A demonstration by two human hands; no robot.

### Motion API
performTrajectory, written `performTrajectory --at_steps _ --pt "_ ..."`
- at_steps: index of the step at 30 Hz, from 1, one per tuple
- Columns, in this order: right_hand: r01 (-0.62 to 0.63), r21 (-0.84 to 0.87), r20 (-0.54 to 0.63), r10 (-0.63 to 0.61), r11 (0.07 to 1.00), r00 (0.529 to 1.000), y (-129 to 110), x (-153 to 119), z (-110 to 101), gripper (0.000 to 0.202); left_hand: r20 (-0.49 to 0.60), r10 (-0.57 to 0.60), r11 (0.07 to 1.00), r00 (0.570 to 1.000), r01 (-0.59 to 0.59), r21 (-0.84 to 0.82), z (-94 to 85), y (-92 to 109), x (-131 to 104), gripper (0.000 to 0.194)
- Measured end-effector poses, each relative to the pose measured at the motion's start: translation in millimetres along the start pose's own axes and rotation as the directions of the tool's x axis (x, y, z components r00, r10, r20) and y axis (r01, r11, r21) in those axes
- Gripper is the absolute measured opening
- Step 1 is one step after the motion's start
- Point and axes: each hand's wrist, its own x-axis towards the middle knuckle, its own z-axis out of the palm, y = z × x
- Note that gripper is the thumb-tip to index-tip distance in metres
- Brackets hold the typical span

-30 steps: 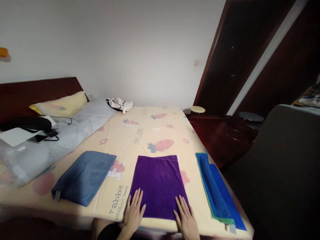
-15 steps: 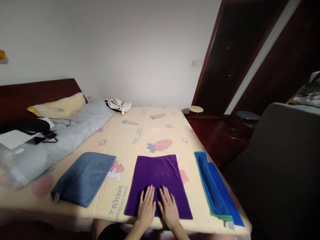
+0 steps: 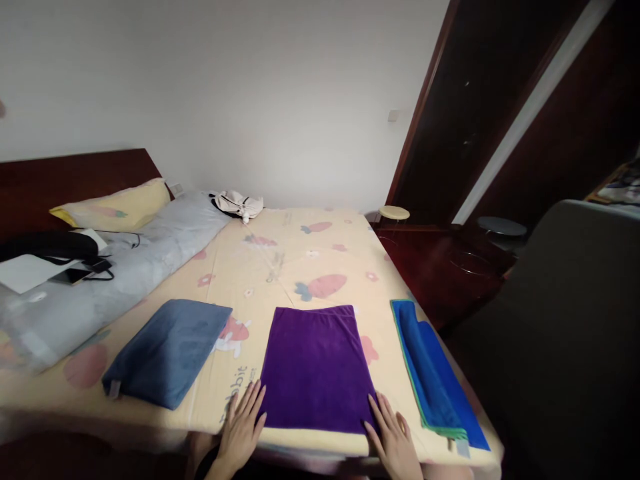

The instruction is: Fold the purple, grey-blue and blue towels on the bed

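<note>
The left hand [image 3: 241, 425] and right hand [image 3: 395, 439] grip nothing, fingers extended at the near corners of the purple rectangular plush cloth [image 3: 315, 370], which lies flat on the cream carrot-print fabric sheet [image 3: 360, 267]. Smoothing or squaring seems in hand; lifting an edge would call for fingertips slipped underneath.

Dim indoor light, white wall [image 3: 290, 127] brightest mid-frame, door [image 3: 460, 113] and chair back [image 3: 560, 320] sunk in shadow, soft shadow across lower blue-grey cloth [image 3: 170, 350], purple cloth [image 3: 317, 370] fairly sharp, wide-angle stretch and smeary softness toward edges
</note>
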Motion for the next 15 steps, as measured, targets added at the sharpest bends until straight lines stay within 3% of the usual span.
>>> performTrajectory --at_steps 4,7,11,13,15 --pt "0.016 0.023 -0.043 -0.015 1.0 0.999 -30 32 -4 0.064 -0.017 0.001 1.0 1.0 -0.001 -0.021 -14.6 16 27 0.061" --pt "0.127 0.081 -0.037 -0.124 0.989 0.992 -75 74 -4 0.06 -0.001 0.057 0.994 0.998 -0.057 -0.095 -17.7 54 67 0.06" --pt "0.23 0.145 0.072 -0.242 0.962 0.968 -127 116 6 0.055 0.043 0.087 0.978 0.995 -0.077 -0.194 0.6 108 110 0.061" --pt "0.242 0.149 0.123 -0.261 0.959 0.958 -129 123 14 0.054 0.074 0.07 0.975 0.995 -0.053 -0.216 13.3 116 116 0.059" --pt "0.201 0.122 0.112 -0.215 0.972 0.97 -110 120 20 0.053 0.094 0.02 0.981 0.995 -0.001 -0.195 22.7 103 112 0.056"
